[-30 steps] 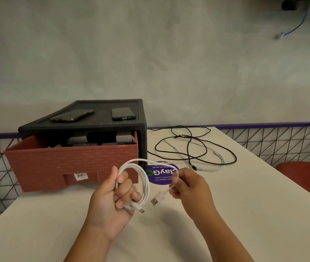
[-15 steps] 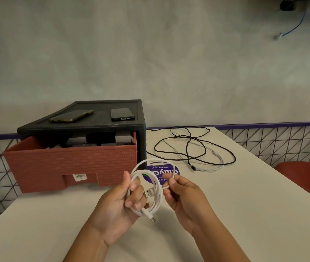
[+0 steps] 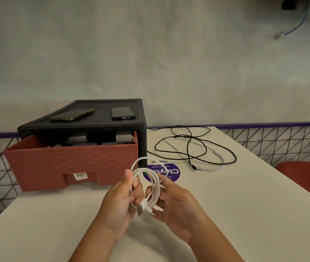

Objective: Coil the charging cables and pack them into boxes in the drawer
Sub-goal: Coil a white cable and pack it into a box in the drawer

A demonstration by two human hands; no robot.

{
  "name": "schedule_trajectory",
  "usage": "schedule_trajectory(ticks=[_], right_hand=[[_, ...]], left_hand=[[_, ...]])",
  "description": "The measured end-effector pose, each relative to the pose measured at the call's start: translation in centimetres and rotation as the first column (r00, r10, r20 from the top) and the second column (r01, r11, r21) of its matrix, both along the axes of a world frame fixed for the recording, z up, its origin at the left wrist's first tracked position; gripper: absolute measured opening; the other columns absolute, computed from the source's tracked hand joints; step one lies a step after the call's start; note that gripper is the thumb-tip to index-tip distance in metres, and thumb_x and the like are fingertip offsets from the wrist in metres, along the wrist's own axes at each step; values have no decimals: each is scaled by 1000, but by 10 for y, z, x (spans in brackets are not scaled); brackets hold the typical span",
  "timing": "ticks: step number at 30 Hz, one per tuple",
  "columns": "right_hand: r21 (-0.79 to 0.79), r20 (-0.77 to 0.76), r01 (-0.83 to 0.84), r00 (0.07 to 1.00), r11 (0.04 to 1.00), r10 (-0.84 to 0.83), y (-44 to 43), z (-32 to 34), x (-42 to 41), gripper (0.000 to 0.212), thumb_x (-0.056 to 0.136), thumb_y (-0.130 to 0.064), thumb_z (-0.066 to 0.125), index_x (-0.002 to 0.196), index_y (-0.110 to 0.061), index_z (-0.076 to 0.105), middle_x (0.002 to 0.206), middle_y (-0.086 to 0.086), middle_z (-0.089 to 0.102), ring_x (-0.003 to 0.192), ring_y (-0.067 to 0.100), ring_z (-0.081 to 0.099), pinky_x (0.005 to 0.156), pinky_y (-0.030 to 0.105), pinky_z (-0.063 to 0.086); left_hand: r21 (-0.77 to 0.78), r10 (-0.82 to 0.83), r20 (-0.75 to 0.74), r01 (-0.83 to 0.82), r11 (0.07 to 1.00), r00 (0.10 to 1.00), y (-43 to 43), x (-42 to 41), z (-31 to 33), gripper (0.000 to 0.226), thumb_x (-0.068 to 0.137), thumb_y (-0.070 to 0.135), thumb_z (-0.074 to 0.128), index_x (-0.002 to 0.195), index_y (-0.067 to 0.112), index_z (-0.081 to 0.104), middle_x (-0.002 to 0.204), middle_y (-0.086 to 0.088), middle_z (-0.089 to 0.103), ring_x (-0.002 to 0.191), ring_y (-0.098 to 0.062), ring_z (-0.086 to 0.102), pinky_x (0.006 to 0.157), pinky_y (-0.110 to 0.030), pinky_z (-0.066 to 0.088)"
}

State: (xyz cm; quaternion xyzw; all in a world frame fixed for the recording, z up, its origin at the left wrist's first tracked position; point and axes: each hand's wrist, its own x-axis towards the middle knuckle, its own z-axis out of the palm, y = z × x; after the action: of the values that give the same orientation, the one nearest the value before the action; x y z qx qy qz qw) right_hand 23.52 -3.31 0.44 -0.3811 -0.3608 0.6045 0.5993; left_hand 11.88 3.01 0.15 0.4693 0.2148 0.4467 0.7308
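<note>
A white charging cable is wound into a small coil above the table, and both hands hold it. My left hand grips the coil's left side; my right hand pinches its right side, with the USB plug hanging at the bottom between them. Behind stands the red-brown drawer, pulled out of its black cabinet, with grey boxes partly visible inside. A loose black cable and a thin white cable lie tangled on the table to the right.
Two phones lie on top of the black cabinet. A round purple sticker is on the white table just beyond my hands. A red chair stands at the right edge, and wire mesh runs behind the table.
My right hand has brought the cable's loose end in against the coil, closing the last loop. Both hands have moved closer together.
</note>
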Motion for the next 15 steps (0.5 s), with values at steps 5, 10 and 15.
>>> schedule_trajectory(ticks=[5,10,15], right_hand=[[9,194,69,979,998,-70,5,-6,-7,31,89,1,50,117,-11,54,83,13,64,64,11,60,58,20,46],[-67,447,166,886,984,-119,5,-7,-9,33,79,-10,60,110,-19,58,89,7,63,69,12,59,58,20,48],[-101,444,125,894,987,-68,5,-8,-7,30,85,-2,53,114,-12,58,84,9,65,57,11,60,53,21,48]], left_hand=[[172,79,-136,-55,984,988,-2,5,-6,41,80,47,38,66,9,40,46,4,30,43,-9,37,46,-19,39],[235,133,-170,-91,968,976,0,4,-8,49,87,54,46,65,10,38,46,5,29,46,-10,35,50,-20,35],[231,146,-158,-107,967,977,1,4,-8,47,87,51,48,64,11,38,46,5,28,45,-10,33,53,-27,30]])
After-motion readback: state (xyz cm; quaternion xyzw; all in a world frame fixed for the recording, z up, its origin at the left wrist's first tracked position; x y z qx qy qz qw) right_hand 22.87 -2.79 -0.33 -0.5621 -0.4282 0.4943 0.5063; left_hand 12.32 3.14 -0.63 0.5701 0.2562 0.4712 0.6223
